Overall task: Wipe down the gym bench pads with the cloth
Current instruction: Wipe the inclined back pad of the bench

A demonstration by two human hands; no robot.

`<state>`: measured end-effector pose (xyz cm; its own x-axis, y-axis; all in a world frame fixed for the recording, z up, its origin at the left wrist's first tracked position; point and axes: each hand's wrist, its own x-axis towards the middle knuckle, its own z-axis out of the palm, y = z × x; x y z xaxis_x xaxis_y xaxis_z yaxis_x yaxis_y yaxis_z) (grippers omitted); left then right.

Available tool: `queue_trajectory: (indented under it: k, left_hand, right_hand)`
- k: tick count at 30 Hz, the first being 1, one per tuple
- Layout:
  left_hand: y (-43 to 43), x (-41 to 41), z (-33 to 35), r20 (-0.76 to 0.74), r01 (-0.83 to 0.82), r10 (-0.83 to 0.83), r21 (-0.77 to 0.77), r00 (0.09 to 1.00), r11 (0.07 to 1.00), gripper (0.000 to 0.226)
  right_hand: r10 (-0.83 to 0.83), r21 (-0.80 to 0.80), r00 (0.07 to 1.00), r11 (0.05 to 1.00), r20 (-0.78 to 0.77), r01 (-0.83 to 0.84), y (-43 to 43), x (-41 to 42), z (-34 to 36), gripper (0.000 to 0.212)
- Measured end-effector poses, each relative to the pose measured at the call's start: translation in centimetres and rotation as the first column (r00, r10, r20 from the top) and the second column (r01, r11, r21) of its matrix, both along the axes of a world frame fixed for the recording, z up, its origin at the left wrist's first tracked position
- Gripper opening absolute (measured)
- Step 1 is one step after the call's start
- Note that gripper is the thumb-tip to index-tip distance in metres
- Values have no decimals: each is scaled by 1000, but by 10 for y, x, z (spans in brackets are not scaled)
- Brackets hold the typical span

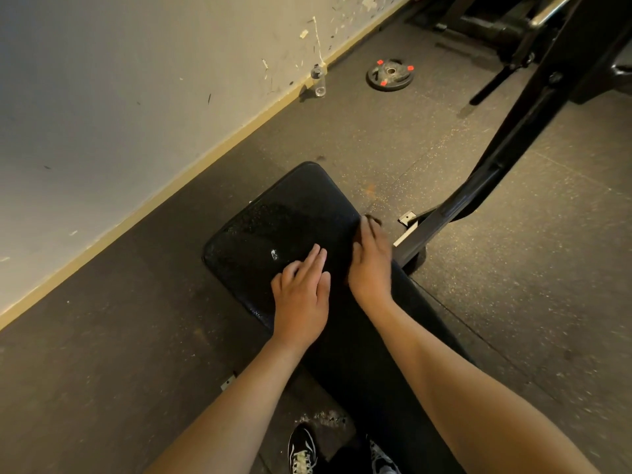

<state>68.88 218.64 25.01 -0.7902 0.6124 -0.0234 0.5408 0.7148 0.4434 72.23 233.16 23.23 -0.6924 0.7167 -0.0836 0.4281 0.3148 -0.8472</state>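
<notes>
The left hand (301, 295) lies flat on the pad (273, 217), fingers straight. The right hand (371, 265) is at the pad's right edge, blurred. Its fingertips meet a small brownish thing (372, 219), perhaps the cloth, and I cannot tell if they grip it. Beyond the pad, on the dark floor (376, 138), a bottle (318, 80) stands by the wall (119, 97) and a weight plate (390, 75) lies.

Bench pad (273, 213): black vinyl-like covering, glossy, fine-grained, with one small white scuff.
Floor (513, 302) around the bench pad: dark rubber-like matting, matt, speckled.
Wall (102, 97) beyond the bench pad: matt paint, chipped and scuffed.
Frame (513, 131) right of the bench pad: black-coated metal, semi-gloss.
Bottle (318, 80) beyond the bench pad: clear plastic.
</notes>
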Motion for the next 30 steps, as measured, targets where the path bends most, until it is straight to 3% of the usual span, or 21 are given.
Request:
queue_trajectory:
  k: [2,5,12,18,20,23,25,28,30]
  left_hand:
    - [5,0,0,11,-13,13,12,1000,1000,50]
    - [5,2,-2,6,-23,23,7,1000,1000,49]
    - [-6,1,-1,33,-3,3,7,999,1000,46]
    - [-18,-9,7,57,15,-21,104,998,995,49]
    - [-28,-8,12,66,32,-39,102,997,994,47]
    - [-52,-9,22,-85,22,-18,38,996,999,45]
    - [-69,-18,25,-146,-42,41,-6,988,999,45]
    - [-85,-30,26,-99,-69,67,-16,993,997,48]
    - [-92,-34,25,-78,-29,29,2,997,1000,49]
  right_hand:
    - [157,40,986,987,-49,-155,-1,-20,14,56]
    - [252,89,967,965,-49,-247,3,-15,11,57]
    - [59,-75,998,996,36,-56,-9,19,-2,58]
    - [422,63,904,906,-72,-418,-18,-14,21,53]
    - [355,65,934,933,-25,-353,-14,-1,13,53]
    - [165,-40,982,986,86,-162,-26,11,10,57]
    - [143,-49,986,989,86,-139,-49,1,19,60]
    - [358,103,933,930,-43,-353,-88,-18,34,58]
    - [504,249,863,840,-27,-483,-106,-22,35,54]
